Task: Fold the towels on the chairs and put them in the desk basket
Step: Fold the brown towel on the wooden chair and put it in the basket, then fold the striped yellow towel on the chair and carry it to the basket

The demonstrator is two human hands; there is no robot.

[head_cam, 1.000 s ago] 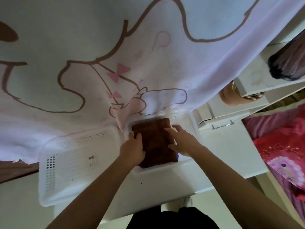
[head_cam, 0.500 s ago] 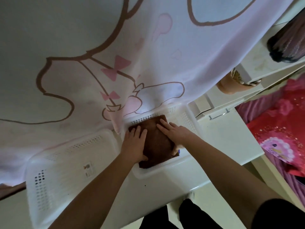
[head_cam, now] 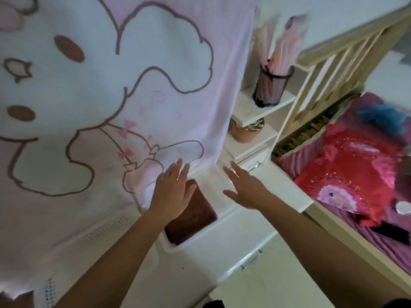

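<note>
A folded brown towel (head_cam: 193, 215) lies inside a white perforated basket (head_cam: 222, 221) on the white desk (head_cam: 255, 245). My left hand (head_cam: 172, 192) hovers over the towel's far end with fingers straight and spread, holding nothing. My right hand (head_cam: 246, 188) is lifted above the basket's right side, fingers also straight and apart. A second white basket (head_cam: 97, 232) sits to the left, mostly hidden under a hanging cloth.
A large pale pink cartoon-print cloth (head_cam: 111, 96) hangs over the desk's back and left. Small white shelves (head_cam: 264, 107) hold a black mesh pen cup (head_cam: 272, 85) and a brown pot (head_cam: 244, 132). A bed with red and pink bedding (head_cam: 355, 174) stands on the right.
Both hands have lifted off the brown towel and now hover with spread fingers. The view has swung upward and to the right, showing the shelves and the bed.
</note>
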